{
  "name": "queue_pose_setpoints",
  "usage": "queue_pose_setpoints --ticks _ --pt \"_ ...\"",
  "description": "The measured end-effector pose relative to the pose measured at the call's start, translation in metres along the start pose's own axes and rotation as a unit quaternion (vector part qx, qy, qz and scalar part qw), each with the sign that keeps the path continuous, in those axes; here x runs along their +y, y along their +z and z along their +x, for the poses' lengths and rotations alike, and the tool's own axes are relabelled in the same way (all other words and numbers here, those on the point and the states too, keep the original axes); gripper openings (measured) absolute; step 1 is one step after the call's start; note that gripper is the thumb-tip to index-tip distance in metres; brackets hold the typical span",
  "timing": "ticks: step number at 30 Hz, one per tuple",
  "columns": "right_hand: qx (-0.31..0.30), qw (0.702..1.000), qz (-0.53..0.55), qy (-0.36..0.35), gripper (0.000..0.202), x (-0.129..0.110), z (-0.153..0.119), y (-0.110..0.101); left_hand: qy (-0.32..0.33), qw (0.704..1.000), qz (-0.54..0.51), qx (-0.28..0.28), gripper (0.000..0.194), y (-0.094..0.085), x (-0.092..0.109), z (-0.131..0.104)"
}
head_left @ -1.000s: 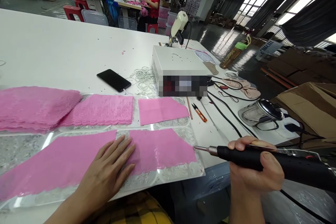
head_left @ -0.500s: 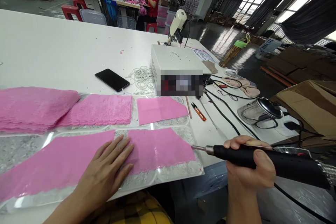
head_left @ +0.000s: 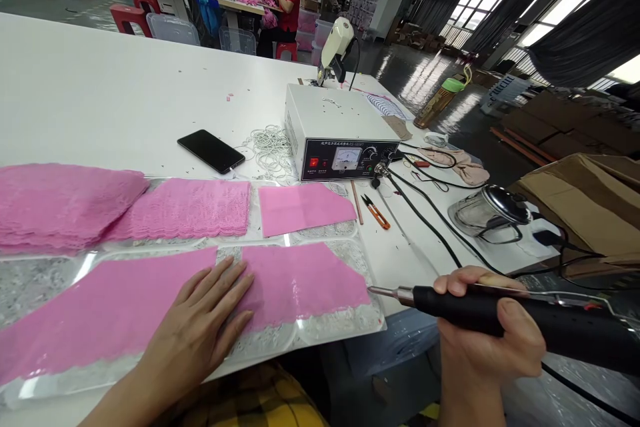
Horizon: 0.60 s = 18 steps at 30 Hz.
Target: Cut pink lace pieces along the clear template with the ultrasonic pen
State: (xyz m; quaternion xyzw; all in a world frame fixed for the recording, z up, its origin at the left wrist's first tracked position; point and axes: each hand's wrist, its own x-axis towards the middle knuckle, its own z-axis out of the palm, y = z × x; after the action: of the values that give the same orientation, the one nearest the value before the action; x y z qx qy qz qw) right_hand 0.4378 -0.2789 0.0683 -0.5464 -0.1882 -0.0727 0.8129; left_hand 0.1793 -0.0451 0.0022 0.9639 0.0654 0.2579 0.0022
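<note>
My left hand [head_left: 200,327] lies flat, fingers extended, across the gap between a long pink fabric piece [head_left: 115,300] and a shorter pink fabric piece [head_left: 310,287]. Both lie on a glossy clear sheet [head_left: 340,325] with a speckled pattern. My right hand [head_left: 493,337] is wrapped round the black body of a handheld ultrasonic welding gun [head_left: 580,330], thumb on its near side. Its slim metal tip points left, at the right edge of the shorter piece; whether it touches, I cannot tell. Another pink piece [head_left: 305,209] lies just behind.
Pink fabric stacks [head_left: 65,207] sit at the left. Behind are a phone [head_left: 211,151], tangled cord [head_left: 273,150] and the welder's control box [head_left: 345,113]. Orange thread snips [head_left: 376,212], cables and a lidded glass jar [head_left: 483,213] are at right. A person in red [head_left: 289,0] sits at a distant sewing machine.
My right hand and the welding gun have shifted slightly right and down, with the tip a little lower. My left hand stays in place on the fabric.
</note>
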Motion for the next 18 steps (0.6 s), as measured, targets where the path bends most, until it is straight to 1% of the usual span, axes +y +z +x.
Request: queue_pose_setpoints --ticks 8,14,16,18 --pt "-0.011 1.0 0.001 -0.001 0.018 0.0034 -0.0007 0.003 0.007 1.0 0.01 -0.005 0.043 -0.0022 0.0005 0.0012" --pt "-0.039 0.999 -0.002 0.004 0.015 0.0017 -0.0017 0.0013 0.011 1.0 0.019 -0.008 0.042 -0.0018 -0.0001 0.0024" --pt "-0.031 0.999 -0.001 0.008 0.013 -0.0001 -0.0013 -0.0005 0.012 1.0 0.014 -0.004 0.041 -0.0035 0.0002 0.0025" --pt "0.008 1.0 0.002 0.014 0.012 -0.0009 0.0007 -0.0018 0.017 1.0 0.0 0.006 0.038 -0.008 0.0022 0.0036"
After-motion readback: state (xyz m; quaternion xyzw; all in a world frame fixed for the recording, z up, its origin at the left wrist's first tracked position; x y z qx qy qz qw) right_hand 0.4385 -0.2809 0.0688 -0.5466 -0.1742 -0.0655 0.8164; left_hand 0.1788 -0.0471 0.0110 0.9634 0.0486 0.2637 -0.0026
